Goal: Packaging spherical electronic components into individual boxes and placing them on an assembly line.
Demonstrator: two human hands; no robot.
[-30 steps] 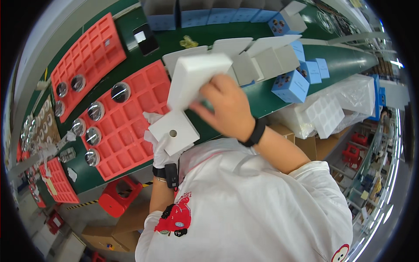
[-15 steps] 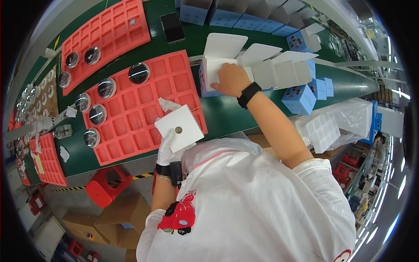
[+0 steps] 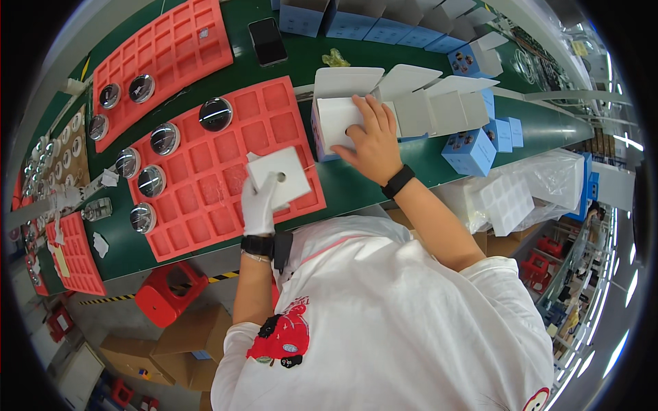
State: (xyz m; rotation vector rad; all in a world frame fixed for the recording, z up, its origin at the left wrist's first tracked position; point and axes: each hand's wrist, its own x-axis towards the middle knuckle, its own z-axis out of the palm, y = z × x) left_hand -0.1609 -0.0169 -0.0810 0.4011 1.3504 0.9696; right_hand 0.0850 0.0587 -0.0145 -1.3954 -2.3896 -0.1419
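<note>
White card insert (image 3: 279,177), holed at centre, is pinched in the gloved left hand (image 3: 258,205) above the red tray (image 3: 226,161) while the bare right hand (image 3: 370,137) presses flat, fingers spread, into the open box (image 3: 340,113) on the green tabletop (image 3: 356,188); five domed pieces are judged unboxed.

Three red trays (image 3: 226,164), eight shiny discs (image 3: 215,114)

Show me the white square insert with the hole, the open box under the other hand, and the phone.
white square insert (image 3: 279,177), head view, flat face.
open box (image 3: 336,123), head view, white inner panel.
phone (image 3: 266,41), head view, dark screen.
</note>
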